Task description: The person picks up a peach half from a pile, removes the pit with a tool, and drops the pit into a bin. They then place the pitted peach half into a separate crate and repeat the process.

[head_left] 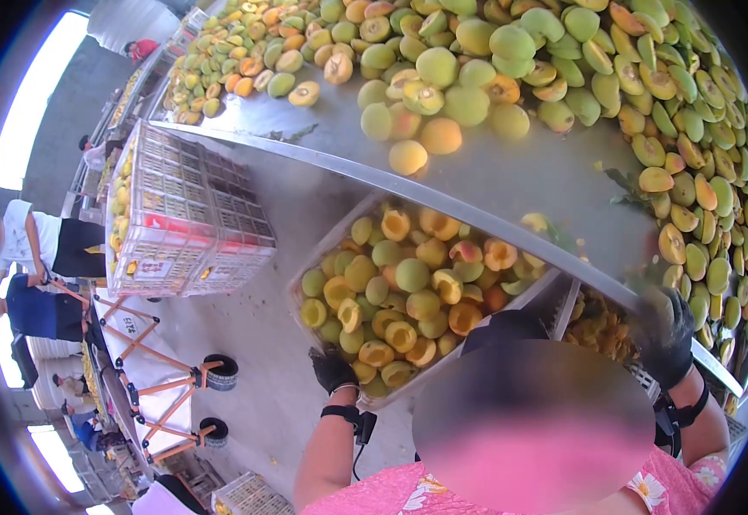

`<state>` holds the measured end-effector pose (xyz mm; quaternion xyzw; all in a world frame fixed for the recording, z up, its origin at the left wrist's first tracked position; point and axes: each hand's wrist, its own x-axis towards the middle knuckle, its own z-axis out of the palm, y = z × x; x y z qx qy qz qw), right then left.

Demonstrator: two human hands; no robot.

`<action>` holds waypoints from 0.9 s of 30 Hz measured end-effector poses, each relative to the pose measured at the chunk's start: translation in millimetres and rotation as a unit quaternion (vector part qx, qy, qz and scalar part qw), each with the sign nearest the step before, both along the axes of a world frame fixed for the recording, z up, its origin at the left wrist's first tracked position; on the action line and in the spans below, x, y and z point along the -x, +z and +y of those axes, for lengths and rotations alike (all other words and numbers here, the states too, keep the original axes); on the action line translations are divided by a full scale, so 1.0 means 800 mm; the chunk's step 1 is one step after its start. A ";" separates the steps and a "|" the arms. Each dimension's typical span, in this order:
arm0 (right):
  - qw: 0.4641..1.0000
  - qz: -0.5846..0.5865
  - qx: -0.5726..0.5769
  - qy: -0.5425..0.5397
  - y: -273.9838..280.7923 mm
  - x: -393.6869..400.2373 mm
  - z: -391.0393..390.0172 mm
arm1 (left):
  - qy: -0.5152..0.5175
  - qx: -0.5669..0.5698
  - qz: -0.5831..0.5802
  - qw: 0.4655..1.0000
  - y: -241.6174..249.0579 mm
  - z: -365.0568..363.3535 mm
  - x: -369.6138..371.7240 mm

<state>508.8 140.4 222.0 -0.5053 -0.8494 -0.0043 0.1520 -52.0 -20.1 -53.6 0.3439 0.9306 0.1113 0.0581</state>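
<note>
My left hand [334,371], in a black glove, grips the near left rim of a plastic crate [302,322]. Inside lie whole-looking and halved apricots [401,335], green to orange, some with hollow centres. My right hand [668,339], also gloved in black, is at the metal edge of the sorting table [511,236], on the right. Motion blur smears its fingers, so I cannot make out whether they hold anything. On the tabletop, heaps of apricot halves [649,150] spread along the back and right, and several blurred apricots [443,103] lie or tumble near the middle.
Stacked crates [189,215] of fruit stand left of the table. A folding wagon [155,369] with black wheels is beyond them. Two people [43,283] stand at far left. A container of brownish pieces [597,330] is below the table edge. Another crate [252,496] sits at the bottom.
</note>
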 end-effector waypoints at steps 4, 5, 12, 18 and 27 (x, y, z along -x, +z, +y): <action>0.998 0.024 0.052 -0.037 -0.008 0.005 0.006 | -0.021 0.025 0.046 0.998 -0.029 -0.025 0.025; 0.999 0.002 0.031 -0.027 -0.030 -0.008 0.003 | 0.020 0.019 0.012 1.000 0.020 0.002 -0.001; 0.976 0.061 0.185 -0.101 0.000 -0.008 0.012 | -0.005 0.077 -0.003 0.997 0.005 0.002 -0.010; 0.947 -0.055 0.299 -0.105 0.062 0.022 0.038 | -0.017 -0.008 -0.043 0.999 -0.051 -0.034 0.004; 0.977 -0.008 0.166 0.135 0.078 0.205 0.112 | 0.057 0.006 -0.154 0.986 0.017 0.007 -0.020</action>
